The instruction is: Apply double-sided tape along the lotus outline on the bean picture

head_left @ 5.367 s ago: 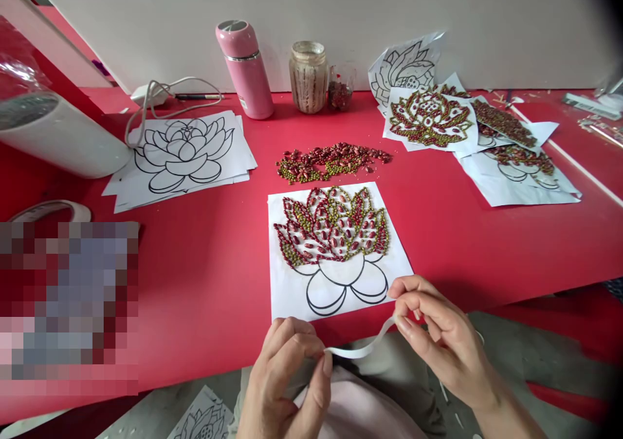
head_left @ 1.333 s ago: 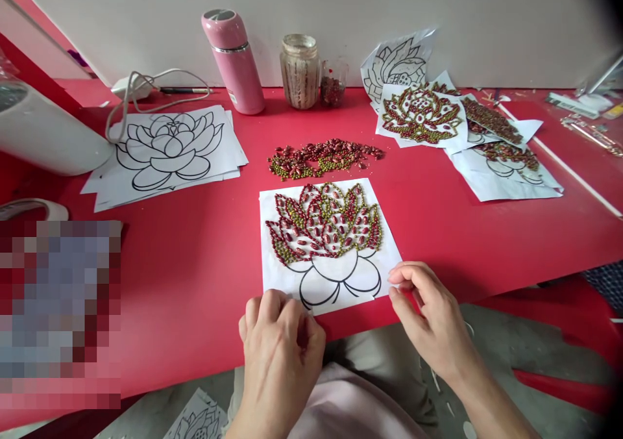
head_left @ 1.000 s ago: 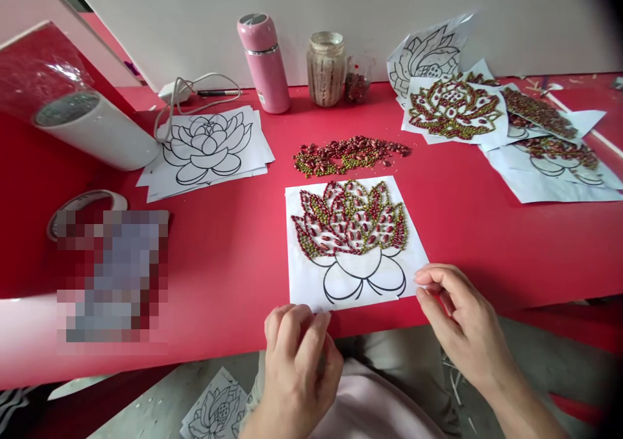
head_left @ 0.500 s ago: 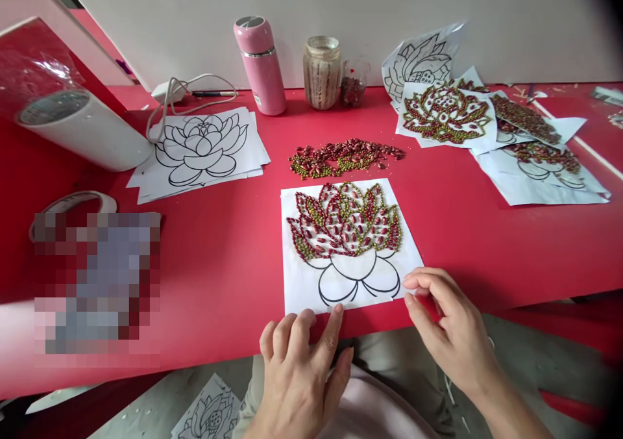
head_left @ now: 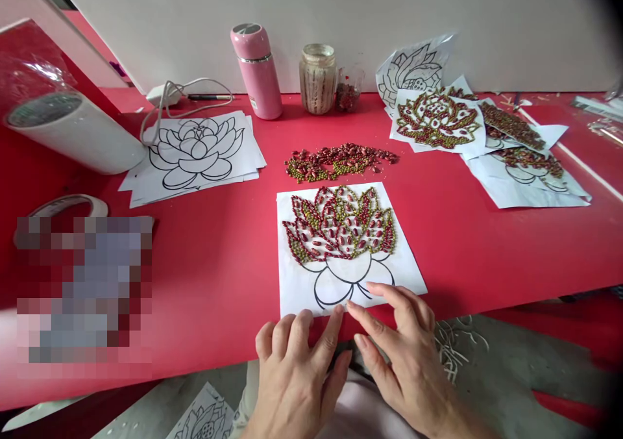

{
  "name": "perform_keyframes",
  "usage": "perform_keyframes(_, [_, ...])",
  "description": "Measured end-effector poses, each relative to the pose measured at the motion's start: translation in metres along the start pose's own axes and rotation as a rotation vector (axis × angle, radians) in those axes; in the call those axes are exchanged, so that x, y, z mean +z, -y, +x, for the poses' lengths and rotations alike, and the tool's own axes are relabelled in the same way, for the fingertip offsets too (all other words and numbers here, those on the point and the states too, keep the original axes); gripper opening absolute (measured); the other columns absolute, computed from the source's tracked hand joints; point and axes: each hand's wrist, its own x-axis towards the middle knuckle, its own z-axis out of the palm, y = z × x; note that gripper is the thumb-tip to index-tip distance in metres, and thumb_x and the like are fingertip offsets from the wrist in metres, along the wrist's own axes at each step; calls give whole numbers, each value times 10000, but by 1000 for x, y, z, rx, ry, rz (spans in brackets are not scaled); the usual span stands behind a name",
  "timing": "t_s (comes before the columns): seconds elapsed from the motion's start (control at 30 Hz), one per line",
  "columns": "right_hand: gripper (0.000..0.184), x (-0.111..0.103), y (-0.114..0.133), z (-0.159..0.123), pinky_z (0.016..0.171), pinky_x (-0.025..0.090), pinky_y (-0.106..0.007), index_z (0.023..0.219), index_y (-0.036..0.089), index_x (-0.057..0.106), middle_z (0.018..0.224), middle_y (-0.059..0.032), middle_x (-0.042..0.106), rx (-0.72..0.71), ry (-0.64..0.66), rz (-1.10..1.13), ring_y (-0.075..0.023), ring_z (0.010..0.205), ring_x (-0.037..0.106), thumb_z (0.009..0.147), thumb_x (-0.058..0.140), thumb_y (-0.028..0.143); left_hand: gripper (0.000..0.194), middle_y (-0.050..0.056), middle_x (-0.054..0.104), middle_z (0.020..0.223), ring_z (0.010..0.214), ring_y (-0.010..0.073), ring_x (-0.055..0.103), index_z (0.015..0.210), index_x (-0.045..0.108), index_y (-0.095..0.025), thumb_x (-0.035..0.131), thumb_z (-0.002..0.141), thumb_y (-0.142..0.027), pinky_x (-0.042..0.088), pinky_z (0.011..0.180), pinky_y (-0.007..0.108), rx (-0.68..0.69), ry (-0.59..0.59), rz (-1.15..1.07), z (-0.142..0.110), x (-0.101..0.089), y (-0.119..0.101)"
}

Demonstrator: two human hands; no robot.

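A sheet of white paper (head_left: 292,289) with a printed lotus outline lies on the red table before me. Red and green beans (head_left: 343,226) cover the flower's upper petals, while the lower petals show bare black lines. The index fingertip of my left hand (head_left: 304,361) touches the sheet's bottom edge, its other fingers bent and resting at the table's front edge. My right hand (head_left: 402,335) reaches over the sheet's lower right part, fingers apart and holding nothing. Its index fingertip is close to the left one. Beyond the sheet lies a loose pile of mixed beans (head_left: 341,161).
Printed lotus sheets (head_left: 204,153) lie at left, beside a white roll (head_left: 78,130), a tape ring (head_left: 92,205) and a blurred object. A pink flask (head_left: 257,72), a jar (head_left: 317,78) and a cup of beans (head_left: 349,91) stand behind. Bean-covered sheets (head_left: 438,119) overlap at right.
My right hand has moved left from the sheet's right corner to its lower edge, near my left index finger. My left hand has stayed in place. The view has shifted slightly.
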Motion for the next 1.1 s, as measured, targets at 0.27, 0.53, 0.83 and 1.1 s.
perform_keyframes(0.27, [368, 3, -15, -9, 895, 329, -470, 1186, 318, 532, 1327, -53, 352, 41, -26, -135, -287, 1131, 373, 824, 510, 251, 339, 74, 528, 935, 856, 215, 446, 1103, 576, -245, 500, 796, -369, 318, 725, 355, 23, -10, 72, -2, 1, 5])
perform_keyframes(0.53, [380, -4, -39, -26, 890, 320, -477, 1209, 295, 513, 1339, -71, 354, 53, -97, -210, -302, 1131, 388, 829, 511, 281, 293, 88, 519, 914, 833, 212, 454, 1054, 593, -192, 502, 805, -316, 328, 716, 357, 22, -61, 72, -9, -1, 11])
perform_keyframes(0.83, [325, 9, 2, -3, 915, 328, -446, 1175, 309, 548, 1328, -29, 385, -10, -76, -38, -275, 1137, 384, 874, 431, 271, 347, 80, 540, 939, 859, 208, 460, 1095, 570, -190, 461, 819, -369, 317, 774, 383, -4, -69, 12, -6, 5, -8])
perform_keyframes(1.1, [345, 0, -29, -18, 920, 334, -460, 1173, 287, 559, 1331, -60, 388, -25, -78, -135, -286, 1138, 401, 841, 502, 216, 348, 89, 542, 902, 813, 206, 460, 1105, 561, -132, 503, 802, -292, 338, 727, 366, 71, -55, 1, -5, 8, 2])
